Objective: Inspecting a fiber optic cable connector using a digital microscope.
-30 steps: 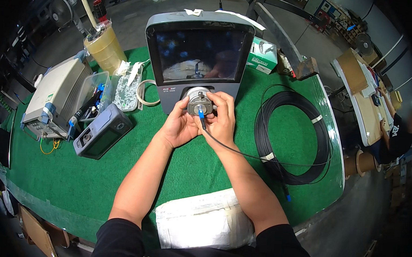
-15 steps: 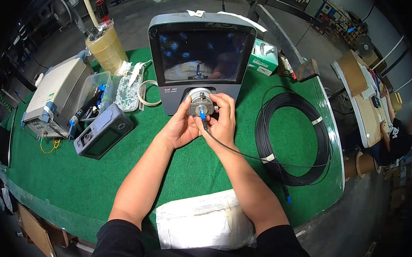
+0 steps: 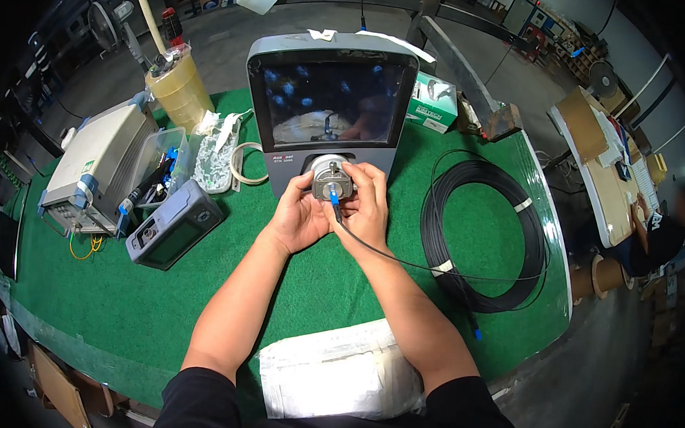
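A grey inspection device with a dark screen (image 3: 333, 97) stands at the far middle of the green mat. From its front juts a round metal connector fixture (image 3: 331, 184). A blue fibre connector (image 3: 335, 199) sits in the fixture's face, its black cable trailing down and right. My left hand (image 3: 300, 216) cups the fixture from the left, thumb against its side and fingers partly hidden underneath. My right hand (image 3: 364, 207) grips it from the right, thumb and fingers closed at its edge. Pale blue spots and a connector's reflection show on the screen.
Right of my hands lies a coiled black cable (image 3: 433, 219) with a blue end connector (image 3: 477, 334). A handheld meter (image 3: 175, 225), a plastic tray (image 3: 214, 153) and a boxy instrument (image 3: 102, 151) stand left. A wrapped white pad (image 3: 334, 368) lies near me. Another person is at far right.
The whole view has shifted slightly, so the device sits a little lower in the picture. Both hands stay at the fixture, with the blue connector still in it.
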The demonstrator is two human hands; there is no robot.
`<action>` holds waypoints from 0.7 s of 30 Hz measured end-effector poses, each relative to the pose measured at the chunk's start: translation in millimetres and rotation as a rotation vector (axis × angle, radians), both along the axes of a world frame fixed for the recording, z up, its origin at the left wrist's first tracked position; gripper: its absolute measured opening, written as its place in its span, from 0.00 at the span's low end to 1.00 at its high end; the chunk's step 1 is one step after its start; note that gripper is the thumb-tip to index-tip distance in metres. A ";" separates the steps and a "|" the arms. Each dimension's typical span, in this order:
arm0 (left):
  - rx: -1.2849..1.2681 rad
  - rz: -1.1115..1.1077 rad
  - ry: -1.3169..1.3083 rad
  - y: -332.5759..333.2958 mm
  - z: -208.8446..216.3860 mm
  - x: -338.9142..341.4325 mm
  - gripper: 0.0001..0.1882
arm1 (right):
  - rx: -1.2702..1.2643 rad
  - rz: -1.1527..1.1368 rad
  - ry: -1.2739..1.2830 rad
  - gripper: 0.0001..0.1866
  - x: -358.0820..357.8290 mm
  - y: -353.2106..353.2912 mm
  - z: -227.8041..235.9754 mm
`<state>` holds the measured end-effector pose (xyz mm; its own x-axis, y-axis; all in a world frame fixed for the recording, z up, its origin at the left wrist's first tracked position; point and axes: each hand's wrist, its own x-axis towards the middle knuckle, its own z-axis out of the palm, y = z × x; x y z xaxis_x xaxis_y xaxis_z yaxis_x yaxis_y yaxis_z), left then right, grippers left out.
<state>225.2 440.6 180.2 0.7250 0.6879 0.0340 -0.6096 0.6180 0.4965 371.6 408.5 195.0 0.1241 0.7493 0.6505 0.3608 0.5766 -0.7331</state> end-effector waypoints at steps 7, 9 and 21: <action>-0.063 0.044 0.013 1.8 -4.7 -0.3 0.38 | 0.066 -0.051 -0.088 0.34 2.4 0.8 4.4; -0.037 0.047 0.027 3.5 -8.3 -0.4 0.38 | 0.102 -0.086 -0.118 0.34 3.4 3.4 -0.8; -0.067 0.114 0.124 -0.2 -3.2 1.2 0.37 | -0.011 -0.043 -0.053 0.35 3.0 -1.2 -2.1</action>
<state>226.4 440.4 177.0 0.6380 0.7636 -0.0996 -0.6142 0.5826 0.5324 374.6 407.3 192.9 0.1216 0.7510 0.6490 0.4235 0.5521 -0.7182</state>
